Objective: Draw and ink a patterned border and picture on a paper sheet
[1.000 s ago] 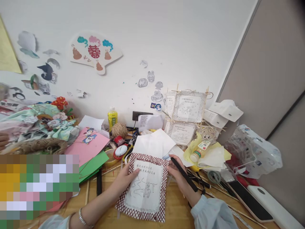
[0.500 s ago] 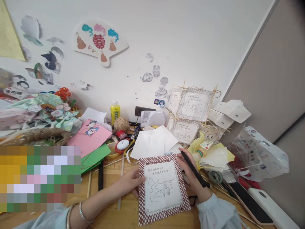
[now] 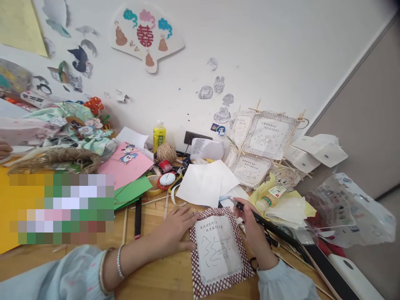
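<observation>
A sheet of paper (image 3: 218, 225) with a dark red crosshatched border, handwritten characters and a line drawing lies on the wooden table before me. My left hand (image 3: 175, 233) rests flat at its upper left edge, fingers stretched and thumb on the border. Near the upper right corner, my right hand (image 3: 251, 223) is closed around a long black pen (image 3: 265, 223). The pen's tip points up and left, just beyond the sheet's top edge. Blank white sheets (image 3: 200, 183) lie behind the bordered paper.
Twine (image 3: 165, 154), a yellow-green drink bottle (image 3: 159, 135) and a tape roll (image 3: 153, 185) stand at the back. Pink paper (image 3: 128, 166) and green paper (image 3: 133, 191) lie left. Framed drawings on sticks (image 3: 265, 135) lean against the wall. Phones (image 3: 328, 271) lie right. Another person's hand (image 3: 4, 149) shows far left.
My view has shifted, so the scene sits further right and slightly higher. My left hand has gone from gripping the paper's edge to lying flat on it. The paper now rests flatter on the table.
</observation>
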Available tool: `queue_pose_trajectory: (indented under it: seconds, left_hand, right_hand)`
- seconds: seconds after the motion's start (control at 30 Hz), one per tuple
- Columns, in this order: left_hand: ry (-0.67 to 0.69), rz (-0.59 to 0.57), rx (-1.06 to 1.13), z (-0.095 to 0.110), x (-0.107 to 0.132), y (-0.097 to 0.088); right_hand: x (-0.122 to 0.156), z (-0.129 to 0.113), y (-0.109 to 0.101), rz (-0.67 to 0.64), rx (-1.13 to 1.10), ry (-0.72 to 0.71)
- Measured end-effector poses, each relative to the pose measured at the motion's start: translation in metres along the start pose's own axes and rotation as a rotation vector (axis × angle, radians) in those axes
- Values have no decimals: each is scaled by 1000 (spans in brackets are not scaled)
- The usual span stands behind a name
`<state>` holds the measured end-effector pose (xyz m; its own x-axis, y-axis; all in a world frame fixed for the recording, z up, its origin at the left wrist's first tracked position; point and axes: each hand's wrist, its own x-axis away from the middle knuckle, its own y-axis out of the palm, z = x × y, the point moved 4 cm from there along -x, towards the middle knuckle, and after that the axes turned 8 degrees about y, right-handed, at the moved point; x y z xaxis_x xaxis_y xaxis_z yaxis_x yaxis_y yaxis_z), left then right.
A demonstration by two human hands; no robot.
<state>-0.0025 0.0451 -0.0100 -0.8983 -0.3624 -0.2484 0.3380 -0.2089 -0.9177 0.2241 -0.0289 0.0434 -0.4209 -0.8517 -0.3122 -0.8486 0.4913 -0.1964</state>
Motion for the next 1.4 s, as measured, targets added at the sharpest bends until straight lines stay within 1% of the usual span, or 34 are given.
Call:
queue_pose_trajectory:
  seconds: [0.03, 0.13, 0.17, 0.2, 0.3, 0.4, 0.47, 0.53, 0.6, 0.7, 0.83, 0.9, 1.0, 1.13, 1.3, 1.4]
  left_hand:
    - [-7, -14, -1, 5, -1, 0]
    - [-46, -76, 17, 19, -3, -1]
    - [-52, -78, 22, 21, -3, -3]
    - [-55, -66, 23, 23, -3, -5]
    - [-75, -23, -6, 19, -2, -7]
    - [-80, -44, -43, 12, 1, -2]
    - [-66, -42, -47, 8, 2, 2]
    - [-53, -26, -41, 5, 4, 4]
    - [-56, -23, -41, 4, 4, 5]
    - [-76, -54, -58, 4, 4, 5]
    - [-63, -43, -61, 6, 4, 2]
    - [-63, -59, -68, 7, 4, 2]
    - [-68, -85, -81, 6, 5, 3]
    - [-51, -58, -103, 4, 5, 5]
    - [-64, -92, -106, 5, 5, 5]
    - [-57, -81, -84, 6, 5, 4]
  right_hand:
    - [3, -2, 5, -38, -18, 24]
    - [15, -9, 29, -238, -80, 133]
    - [19, -10, 38, -302, -108, 157]
    - [23, -11, 45, -339, -122, 175]
    - [27, -7, 59, -343, -97, 192]
    - [26, 5, 67, -348, -48, 203]
    - [25, 15, 69, -363, -29, 232]
    - [24, 21, 71, -364, 16, 230]
    - [24, 22, 71, -358, 93, 169]
    - [24, 20, 73, -376, 171, 77]
    - [25, 19, 75, -389, 208, 29]
    - [26, 20, 76, -395, 230, 11]
    - [25, 22, 76, -407, 249, -3]
    - [25, 24, 77, -422, 251, -16]
    - [26, 24, 77, -430, 242, -12]
    - [26, 22, 76, -421, 243, -3]
